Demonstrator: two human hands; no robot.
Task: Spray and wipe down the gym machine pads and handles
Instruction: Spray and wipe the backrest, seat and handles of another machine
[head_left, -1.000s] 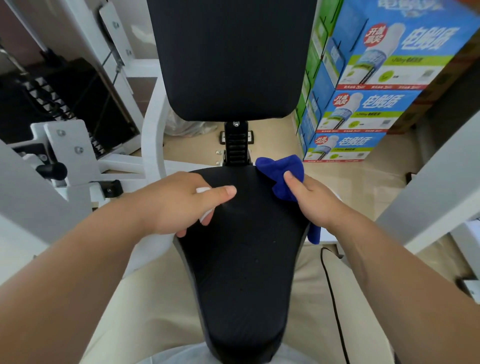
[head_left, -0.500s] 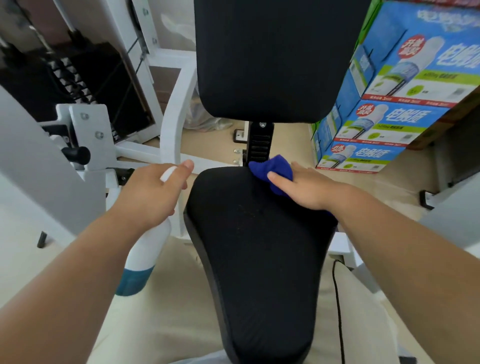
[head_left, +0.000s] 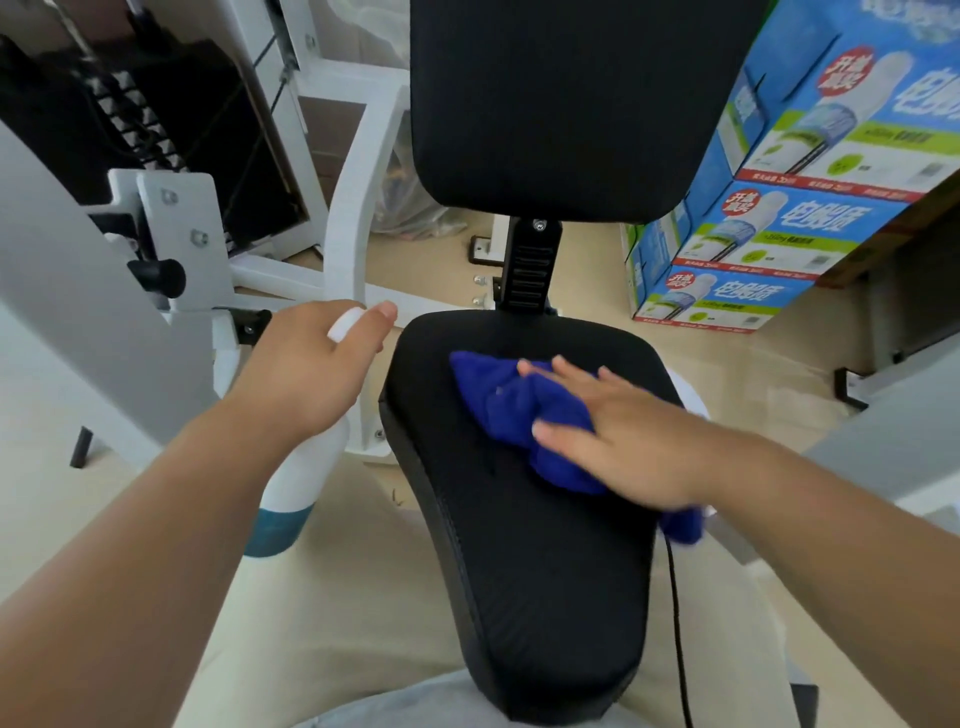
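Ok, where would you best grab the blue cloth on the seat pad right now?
Probably the bunched folds of the blue cloth at its far-left end, pinched from above: they stand up off the seat pad and are the part the flat right hand leaves uncovered.

The left hand (head_left: 306, 369) hides much of the spray bottle (head_left: 298, 478); the cloth (head_left: 498, 402) partly blurs.

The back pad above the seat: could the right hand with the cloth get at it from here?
Probably yes. The right hand presses the blue cloth on the seat pad, and the back pad rises behind it with nothing between. The left hand holds the spray bottle aside.
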